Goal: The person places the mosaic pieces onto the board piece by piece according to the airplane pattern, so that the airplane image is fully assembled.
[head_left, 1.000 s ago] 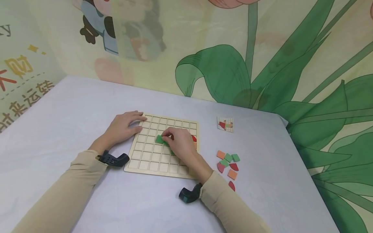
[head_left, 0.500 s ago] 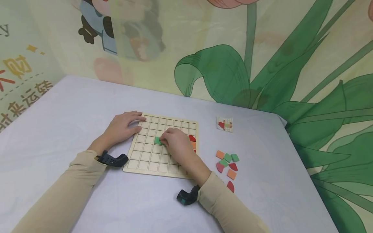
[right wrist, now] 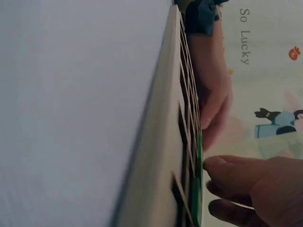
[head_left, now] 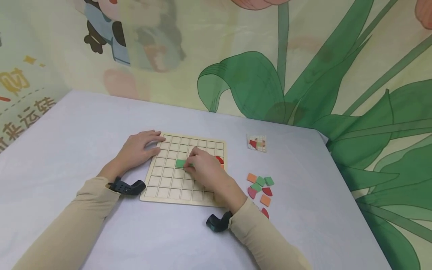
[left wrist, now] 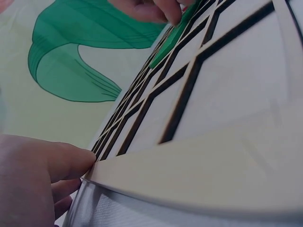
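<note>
Head view: gridded board [head_left: 164, 182] bears a green tile [head_left: 180, 163]; left grip [head_left: 135, 151] relaxed, right grip [head_left: 206, 167] unclear.

Head view looks down; wrist views skim board [head_left: 164, 182].

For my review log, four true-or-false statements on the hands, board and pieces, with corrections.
The left hand touches the left edge of the board. True.
The loose pieces include blue ones. False: the loose pieces are green, orange and red or pink.
The right hand is at a green tile on the board. True.
The picture card lies on the board. False: the picture card lies right of it, on the table.
</note>
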Demonstrator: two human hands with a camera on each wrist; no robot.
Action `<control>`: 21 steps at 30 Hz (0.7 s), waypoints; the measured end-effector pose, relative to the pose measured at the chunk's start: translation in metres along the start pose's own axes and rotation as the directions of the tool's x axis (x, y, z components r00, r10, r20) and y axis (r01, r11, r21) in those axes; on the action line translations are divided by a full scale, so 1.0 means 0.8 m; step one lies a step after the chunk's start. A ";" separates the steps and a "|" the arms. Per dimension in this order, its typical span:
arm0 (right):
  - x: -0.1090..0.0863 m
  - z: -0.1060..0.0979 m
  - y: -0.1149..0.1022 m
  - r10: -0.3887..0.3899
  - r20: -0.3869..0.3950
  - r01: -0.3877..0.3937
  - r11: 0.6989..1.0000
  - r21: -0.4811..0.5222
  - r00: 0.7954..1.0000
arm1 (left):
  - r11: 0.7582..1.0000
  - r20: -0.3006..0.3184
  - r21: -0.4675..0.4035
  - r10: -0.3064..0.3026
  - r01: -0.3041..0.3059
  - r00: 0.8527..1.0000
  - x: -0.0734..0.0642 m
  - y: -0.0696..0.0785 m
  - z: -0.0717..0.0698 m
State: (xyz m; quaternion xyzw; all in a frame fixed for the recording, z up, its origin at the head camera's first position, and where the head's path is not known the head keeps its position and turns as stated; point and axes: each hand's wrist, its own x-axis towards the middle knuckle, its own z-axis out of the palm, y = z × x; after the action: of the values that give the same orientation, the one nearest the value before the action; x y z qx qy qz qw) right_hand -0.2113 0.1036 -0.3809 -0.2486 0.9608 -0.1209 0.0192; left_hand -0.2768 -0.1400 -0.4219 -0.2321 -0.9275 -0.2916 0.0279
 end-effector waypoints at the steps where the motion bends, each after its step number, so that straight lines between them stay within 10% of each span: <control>1: -0.001 -0.004 0.003 0.010 0.025 -0.010 1.000 0.003 1.000 | 1.000 -0.002 0.000 0.001 -0.001 1.000 -0.001 -0.001 0.000; 14: -0.051 -0.093 0.124 0.311 0.275 -0.341 0.938 0.067 0.910 | 1.000 -0.018 -0.002 0.014 -0.014 1.000 -0.002 -0.004 0.003; 21: -0.090 -0.109 0.180 0.414 0.459 -0.488 0.872 0.047 0.786 | 1.000 -0.021 0.003 0.024 -0.024 1.000 -0.001 -0.004 0.002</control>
State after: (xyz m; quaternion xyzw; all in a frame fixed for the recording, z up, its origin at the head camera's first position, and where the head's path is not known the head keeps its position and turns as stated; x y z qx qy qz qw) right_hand -0.2243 0.2797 -0.3328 -0.0293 0.9499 -0.1324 0.2818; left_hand -0.2774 -0.1415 -0.4251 -0.2400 -0.9248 -0.2923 0.0413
